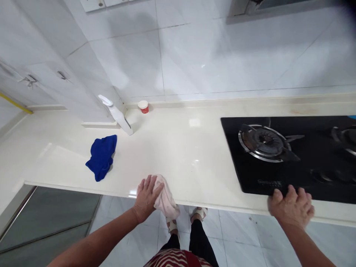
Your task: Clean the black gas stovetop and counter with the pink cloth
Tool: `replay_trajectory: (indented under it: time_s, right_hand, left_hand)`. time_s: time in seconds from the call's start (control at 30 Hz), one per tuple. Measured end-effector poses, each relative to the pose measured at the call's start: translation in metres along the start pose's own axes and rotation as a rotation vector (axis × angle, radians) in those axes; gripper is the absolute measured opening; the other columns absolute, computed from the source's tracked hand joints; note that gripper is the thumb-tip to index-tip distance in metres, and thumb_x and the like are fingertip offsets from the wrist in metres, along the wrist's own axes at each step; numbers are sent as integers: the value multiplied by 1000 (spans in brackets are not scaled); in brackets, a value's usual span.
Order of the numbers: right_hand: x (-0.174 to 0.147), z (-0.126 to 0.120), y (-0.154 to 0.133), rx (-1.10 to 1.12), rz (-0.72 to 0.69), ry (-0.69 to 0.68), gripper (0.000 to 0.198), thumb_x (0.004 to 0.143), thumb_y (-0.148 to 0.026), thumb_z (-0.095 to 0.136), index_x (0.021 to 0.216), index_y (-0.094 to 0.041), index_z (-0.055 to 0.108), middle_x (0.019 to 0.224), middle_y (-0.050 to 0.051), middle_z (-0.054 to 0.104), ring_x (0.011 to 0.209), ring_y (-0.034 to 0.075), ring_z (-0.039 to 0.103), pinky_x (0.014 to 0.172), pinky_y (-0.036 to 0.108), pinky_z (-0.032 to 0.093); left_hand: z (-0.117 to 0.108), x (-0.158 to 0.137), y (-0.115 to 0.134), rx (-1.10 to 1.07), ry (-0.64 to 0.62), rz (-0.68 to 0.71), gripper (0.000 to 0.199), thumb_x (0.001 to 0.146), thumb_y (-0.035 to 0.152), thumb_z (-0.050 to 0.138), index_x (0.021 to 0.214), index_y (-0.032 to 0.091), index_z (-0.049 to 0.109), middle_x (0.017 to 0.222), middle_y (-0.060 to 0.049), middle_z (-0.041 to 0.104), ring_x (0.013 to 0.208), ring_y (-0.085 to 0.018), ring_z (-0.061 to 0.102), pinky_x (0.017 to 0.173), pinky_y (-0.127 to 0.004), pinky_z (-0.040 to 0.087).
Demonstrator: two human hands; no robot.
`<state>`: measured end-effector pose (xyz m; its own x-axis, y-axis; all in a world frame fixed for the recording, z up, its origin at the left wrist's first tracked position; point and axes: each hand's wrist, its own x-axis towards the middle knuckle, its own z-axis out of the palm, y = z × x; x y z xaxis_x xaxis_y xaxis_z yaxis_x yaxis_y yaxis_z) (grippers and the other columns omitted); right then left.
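My left hand presses a pale pink cloth against the front edge of the cream countertop. Its fingers lie over the cloth's left side, and the cloth's lower end hangs past the edge, above the floor. At the right, my right hand rests on the counter's front edge with fingers slightly bent and apart, holding nothing. Its fingertips reach the front rim of the black gas hob. To the left of my left hand lies a crumpled dark blue cloth.
A white spray bottle stands by the wall corner, near a small red and white paper cup. The hob carries a burner with a metal pan support. Glossy tiles cover the wall behind. Grey cabinet fronts show at lower left.
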<state>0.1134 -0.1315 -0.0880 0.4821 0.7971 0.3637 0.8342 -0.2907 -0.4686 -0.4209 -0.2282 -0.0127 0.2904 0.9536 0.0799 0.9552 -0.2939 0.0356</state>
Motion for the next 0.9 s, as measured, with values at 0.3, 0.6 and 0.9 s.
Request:
replay_trajectory:
  time_s: [0.3, 0.6, 0.9]
  right_hand:
    - [-3, -14, -30, -62, -16, 30, 65, 90, -52, 38, 140, -13, 48, 150, 22, 40, 144, 40, 29, 111, 65, 25]
    - [-4, -20, -31, -56, -21, -5, 63, 90, -51, 35, 147, -24, 40, 153, 16, 37, 144, 41, 27, 112, 66, 24]
    - [-4, -22, -32, -86, -19, -36, 68, 90, -53, 30, 146, -16, 42, 153, 20, 37, 145, 40, 26, 112, 62, 25]
  left_hand:
    - [30, 90, 148, -75, -195, 309, 91, 76, 24, 72, 153, 25, 26, 164, -18, 12, 150, -43, 11, 117, -64, 19]
    - [47, 145, 261, -175, -102, 497, 79, 81, 26, 63, 152, 19, 29, 165, -18, 8, 151, -42, 8, 120, -61, 11]
    - [21, 74, 120, -90, -133, 402, 74, 88, 27, 60, 153, 24, 27, 165, -12, 14, 152, -31, 13, 120, -54, 19]
